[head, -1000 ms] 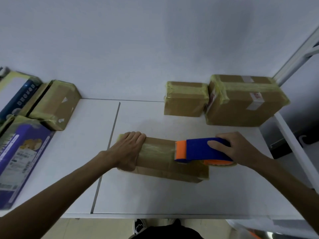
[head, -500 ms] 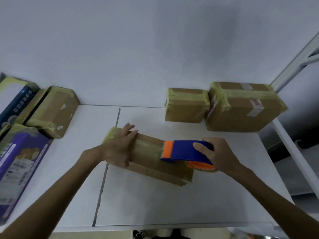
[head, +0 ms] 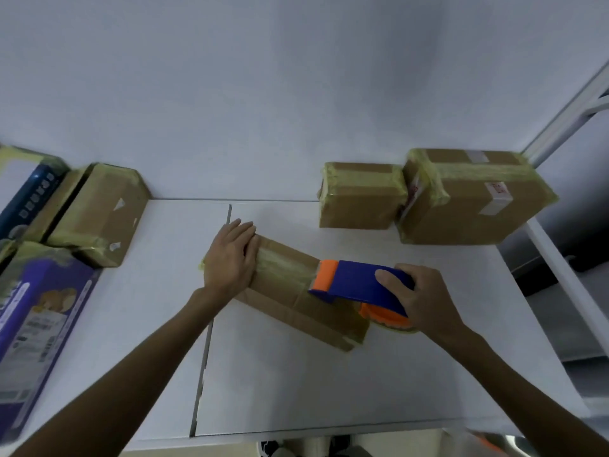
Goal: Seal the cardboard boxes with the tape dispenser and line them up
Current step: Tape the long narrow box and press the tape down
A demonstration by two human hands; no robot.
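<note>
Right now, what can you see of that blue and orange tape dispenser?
The tape dispenser looks like plastic: a dark blue body, an orange front end and an orange part low at the rear, where yellowish clear tape shows. It lies lengthwise over the right end of the cardboard box in the middle of the table, its orange nose seemingly against the taped top. The right hand grips its rear, thumb across the blue side.
</note>
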